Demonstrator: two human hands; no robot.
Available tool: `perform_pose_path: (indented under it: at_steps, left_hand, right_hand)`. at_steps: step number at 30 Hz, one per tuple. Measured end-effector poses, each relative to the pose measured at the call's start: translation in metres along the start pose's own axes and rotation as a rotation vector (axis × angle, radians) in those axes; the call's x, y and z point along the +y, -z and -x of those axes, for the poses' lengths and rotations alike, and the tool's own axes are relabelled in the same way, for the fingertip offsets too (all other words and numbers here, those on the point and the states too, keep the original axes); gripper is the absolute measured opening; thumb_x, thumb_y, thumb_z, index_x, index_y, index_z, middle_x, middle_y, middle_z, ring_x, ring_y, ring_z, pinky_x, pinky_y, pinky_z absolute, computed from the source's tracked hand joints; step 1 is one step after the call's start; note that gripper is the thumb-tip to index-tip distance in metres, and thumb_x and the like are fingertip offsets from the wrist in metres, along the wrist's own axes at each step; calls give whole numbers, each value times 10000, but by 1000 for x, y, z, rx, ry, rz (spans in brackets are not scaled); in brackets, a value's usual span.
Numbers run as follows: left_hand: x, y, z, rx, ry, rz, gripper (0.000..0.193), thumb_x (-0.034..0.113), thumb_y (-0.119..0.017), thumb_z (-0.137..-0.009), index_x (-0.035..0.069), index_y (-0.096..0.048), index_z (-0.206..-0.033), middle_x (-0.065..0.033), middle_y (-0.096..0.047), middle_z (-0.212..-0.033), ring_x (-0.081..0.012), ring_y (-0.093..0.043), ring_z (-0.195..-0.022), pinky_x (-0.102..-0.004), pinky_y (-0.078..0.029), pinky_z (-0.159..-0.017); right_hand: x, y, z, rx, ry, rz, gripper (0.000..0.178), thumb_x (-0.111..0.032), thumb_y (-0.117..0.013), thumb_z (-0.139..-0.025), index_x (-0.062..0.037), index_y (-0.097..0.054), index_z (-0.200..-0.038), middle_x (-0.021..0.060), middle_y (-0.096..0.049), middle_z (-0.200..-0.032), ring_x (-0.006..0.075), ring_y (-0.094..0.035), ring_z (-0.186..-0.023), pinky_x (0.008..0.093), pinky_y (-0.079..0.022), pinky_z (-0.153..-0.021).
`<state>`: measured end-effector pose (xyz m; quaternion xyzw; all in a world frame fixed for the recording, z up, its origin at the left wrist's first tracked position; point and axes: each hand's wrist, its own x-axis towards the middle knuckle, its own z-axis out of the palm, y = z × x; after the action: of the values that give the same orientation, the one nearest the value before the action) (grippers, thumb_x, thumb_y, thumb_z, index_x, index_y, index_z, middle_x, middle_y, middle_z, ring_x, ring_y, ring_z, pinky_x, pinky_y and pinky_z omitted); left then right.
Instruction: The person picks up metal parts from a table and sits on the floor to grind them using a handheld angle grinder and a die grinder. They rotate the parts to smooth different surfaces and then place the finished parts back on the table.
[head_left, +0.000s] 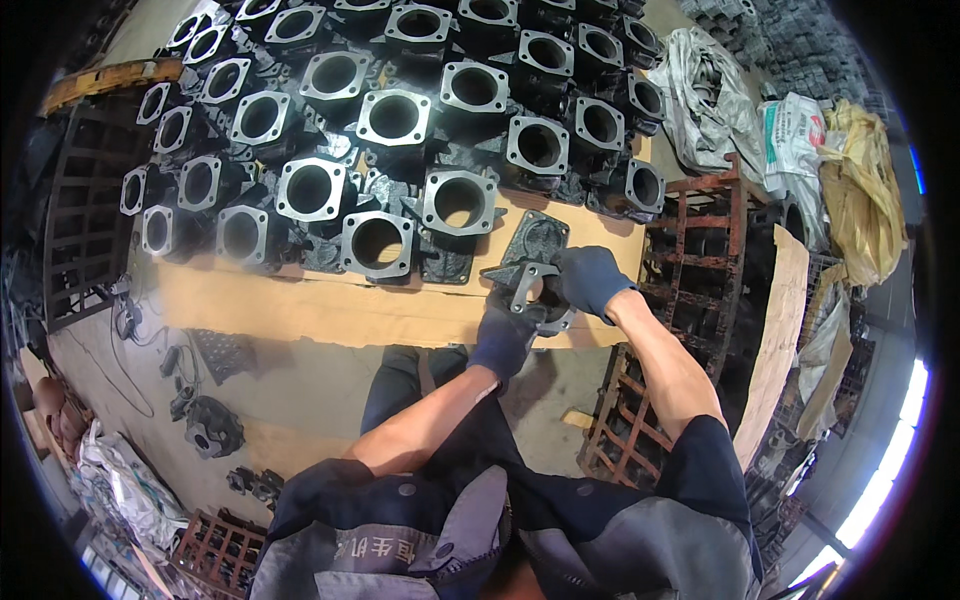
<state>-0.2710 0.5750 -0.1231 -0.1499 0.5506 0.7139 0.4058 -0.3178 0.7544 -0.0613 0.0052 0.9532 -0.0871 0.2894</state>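
Observation:
At the near edge of the cardboard, both my dark-gloved hands grip one black metal casting point(522, 290) with a machined, four-cornered flange around a round bore. My left hand point(504, 340) is closed around its near lower side. From the right, my right hand point(594, 279) grasps the upper right of the flange. The casting looks tilted, its flange turned partly toward me; the fingertips behind it are hidden. A dark base plate with a rounded recess point(540, 238) shows just beyond it on the cardboard; I cannot tell whether it belongs to the same part.
Rows of similar castings point(310, 190) stand across the cardboard-covered table point(250, 297). To the right are a rusty metal crate point(738, 215), white sacks point(700, 100) and a yellowish bag point(862, 200). A loose dark casting point(213, 425) and cables lie on the floor at left.

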Motion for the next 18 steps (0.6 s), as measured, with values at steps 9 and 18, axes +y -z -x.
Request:
perform_pose_path:
  at_steps: [9, 18]
  left_hand:
    - [-44, 9, -43, 123, -118, -211, 479, 156, -674, -900, -22, -436, -1275, -161, -656, -902, -248, -630, -815, -379, -498, -722]
    - [-36, 19, -56, 178, -44, -55, 497, 145, -664, -894, -38, -449, -1304, -193, -669, -999, -282, -644, -889, -395, -499, -776]
  right_hand:
    - [3, 1, -51, -55, 92, 52, 193, -191, -650, -779, -27, -724, -848, 229, -706, -828, 393, -705, -794, 463, -554, -708]
    - [-1, -6, -78, -45, 147, 69, 182, -167, -644, -757, -8, -725, -791, 233, -707, -819, 386, -712, -782, 459, -557, -684]
